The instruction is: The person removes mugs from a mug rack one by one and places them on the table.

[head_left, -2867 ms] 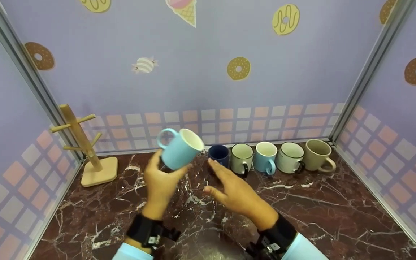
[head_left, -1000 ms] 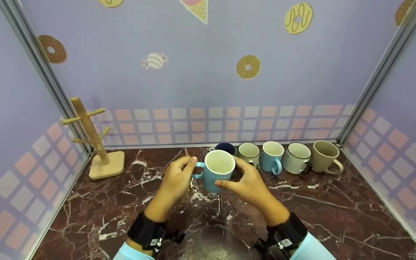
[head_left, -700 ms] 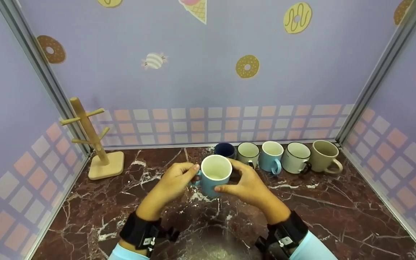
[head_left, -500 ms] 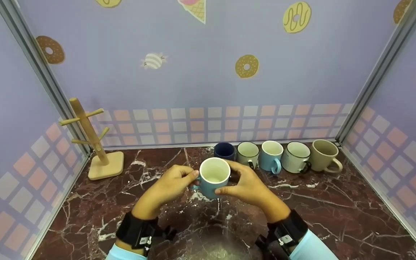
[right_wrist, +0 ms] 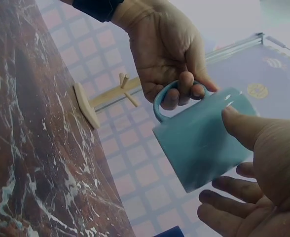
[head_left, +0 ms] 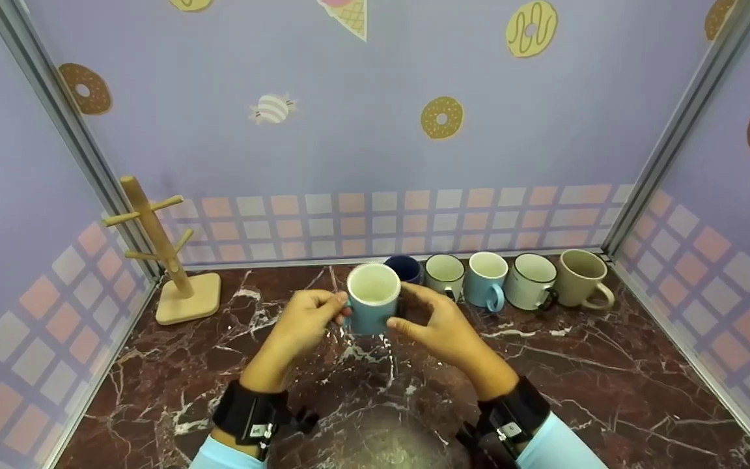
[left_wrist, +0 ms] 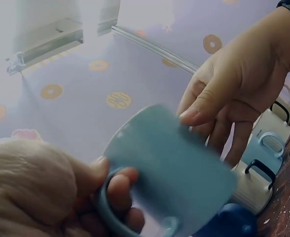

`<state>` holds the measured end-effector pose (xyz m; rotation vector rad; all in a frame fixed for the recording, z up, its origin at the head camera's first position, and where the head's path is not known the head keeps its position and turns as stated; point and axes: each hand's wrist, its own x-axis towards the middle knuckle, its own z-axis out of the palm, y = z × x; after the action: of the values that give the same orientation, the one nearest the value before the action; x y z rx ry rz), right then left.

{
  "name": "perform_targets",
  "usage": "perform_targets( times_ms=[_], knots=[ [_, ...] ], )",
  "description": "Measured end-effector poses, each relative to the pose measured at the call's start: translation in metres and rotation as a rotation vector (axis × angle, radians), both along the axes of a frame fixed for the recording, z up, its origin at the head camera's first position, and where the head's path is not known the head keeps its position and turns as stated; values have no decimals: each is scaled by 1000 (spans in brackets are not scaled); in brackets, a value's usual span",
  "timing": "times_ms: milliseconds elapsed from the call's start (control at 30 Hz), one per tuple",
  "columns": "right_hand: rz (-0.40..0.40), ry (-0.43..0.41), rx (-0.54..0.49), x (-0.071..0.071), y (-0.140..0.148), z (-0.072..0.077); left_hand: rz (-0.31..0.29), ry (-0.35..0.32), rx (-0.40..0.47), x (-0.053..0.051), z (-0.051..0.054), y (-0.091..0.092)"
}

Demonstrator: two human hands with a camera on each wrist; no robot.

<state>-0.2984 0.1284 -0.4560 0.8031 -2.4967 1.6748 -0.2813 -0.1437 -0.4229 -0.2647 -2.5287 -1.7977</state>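
Observation:
A light blue mug with a pale inside is held in the air over the marbled table, rim up and slightly tilted. My left hand grips its handle, fingers curled through the loop and thumb near the top. On the mug's other side is my right hand, its thumb at the mug wall and its fingers spread. The right wrist view shows those fingers apart from the mug; whether the thumb touches it I cannot tell.
A wooden mug tree with bare pegs stands at the back left. Along the back wall runs a row of mugs: dark blue, black-rimmed white, light blue, another black-rimmed white, and beige.
The left hand first held the mug by its body, then took its handle while the right hand held the body. Lately the mug has risen slightly leftward, and the right fingers have loosened.

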Motion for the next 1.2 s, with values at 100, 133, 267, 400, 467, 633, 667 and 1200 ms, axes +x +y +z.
perform_targets(
  times_ms=[100, 133, 267, 400, 467, 633, 667, 1200],
  knots=[
    [-44, 45, 76, 3, -1, 1, 133, 20, 75, -5, -5, 3],
    [-56, 62, 108, 4, -1, 1, 170, 29, 103, -6, -7, 4],
    [-76, 169, 254, 10, -3, 2, 302, 32, 169, -17, -20, 8],
    [-64, 262, 432, 17, -5, 0, 382, 16, 188, -34, -34, 11],
    [-49, 299, 523, 19, -7, -2, 399, 4, 204, -42, -40, 14],
    [8, 378, 708, 22, -14, -6, 418, -4, 195, -61, -53, 22],
    [19, 384, 737, 23, -16, -7, 423, -4, 192, -64, -55, 23],
    [112, 276, 862, 26, -22, -24, 470, -23, 181, -85, -85, 37]
  ],
)
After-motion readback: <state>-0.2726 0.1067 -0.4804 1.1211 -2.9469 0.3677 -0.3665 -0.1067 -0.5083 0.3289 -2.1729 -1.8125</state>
